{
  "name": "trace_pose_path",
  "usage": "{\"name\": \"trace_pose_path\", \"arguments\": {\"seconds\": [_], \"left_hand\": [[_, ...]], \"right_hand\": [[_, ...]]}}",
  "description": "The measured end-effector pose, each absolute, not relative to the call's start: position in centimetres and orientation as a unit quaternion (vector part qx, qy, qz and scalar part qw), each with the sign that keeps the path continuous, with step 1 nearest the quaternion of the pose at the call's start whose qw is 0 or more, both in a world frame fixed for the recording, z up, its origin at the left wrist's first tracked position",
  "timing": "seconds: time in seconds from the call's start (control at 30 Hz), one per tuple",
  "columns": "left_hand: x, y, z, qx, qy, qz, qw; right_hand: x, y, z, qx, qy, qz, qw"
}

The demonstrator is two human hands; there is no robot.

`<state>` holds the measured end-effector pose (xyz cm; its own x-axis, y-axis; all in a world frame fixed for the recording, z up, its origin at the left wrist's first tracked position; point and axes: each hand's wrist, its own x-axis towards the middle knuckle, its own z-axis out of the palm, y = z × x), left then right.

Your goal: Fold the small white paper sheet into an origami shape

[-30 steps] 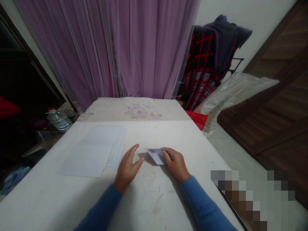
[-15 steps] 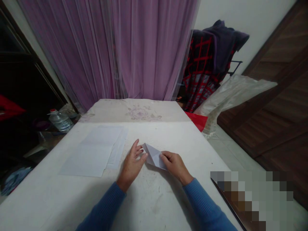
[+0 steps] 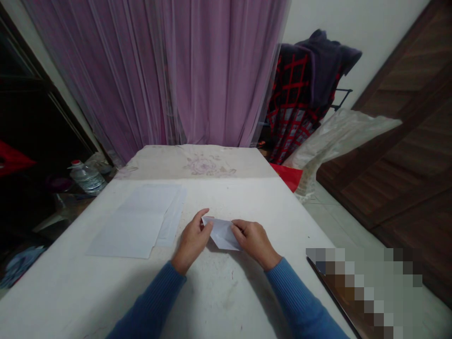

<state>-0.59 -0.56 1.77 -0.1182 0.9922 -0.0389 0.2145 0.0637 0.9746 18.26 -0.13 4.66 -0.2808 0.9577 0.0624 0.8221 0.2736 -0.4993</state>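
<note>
A small folded sheet of paper [image 3: 223, 237] is held between my two hands just above the white tabletop [image 3: 219, 296]. On its left end, my left hand [image 3: 194, 240] pinches it with the thumb in front; some fingers are behind the paper and partly hidden. Gripping the right end is my right hand [image 3: 253, 240], thumb on the near face and fingers curled behind. The paper looks like a flat shape with a slanted lower left edge. To the left of my hands lie flat white sheets of paper [image 3: 132, 221], overlapping one another.
A flowered cloth [image 3: 208, 162] covers the table's far end, before purple curtains [image 3: 215, 70]. Left of the table stands a plastic bottle with a red cap [image 3: 86, 176]. Clothes hang at the back right [image 3: 300, 89], with a pale plastic sheet [image 3: 342, 136] below them.
My left hand has closed on the left end of the paper. The folded paper has turned, its pointed top replaced by a flatter upper edge. My right hand has shifted slightly left.
</note>
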Motion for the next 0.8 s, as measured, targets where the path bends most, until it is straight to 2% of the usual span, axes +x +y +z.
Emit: {"name": "trace_pose_path", "arguments": {"seconds": [0.37, 0.53, 0.8], "left_hand": [[-1.0, -0.4, 2.0, 0.542, 0.581, 0.43, 0.428], [-0.7, -0.3, 1.6, 0.543, 0.558, 0.447, 0.44], [0.6, -1.5, 0.7, 0.515, 0.556, 0.464, 0.459]], "right_hand": [[18.1, 0.3, 4.3, -0.556, -0.758, 0.259, 0.221], [17.8, 0.5, 4.3, -0.561, -0.756, 0.264, 0.211], [17.4, 0.5, 4.1, -0.585, -0.723, 0.263, 0.257]]}}
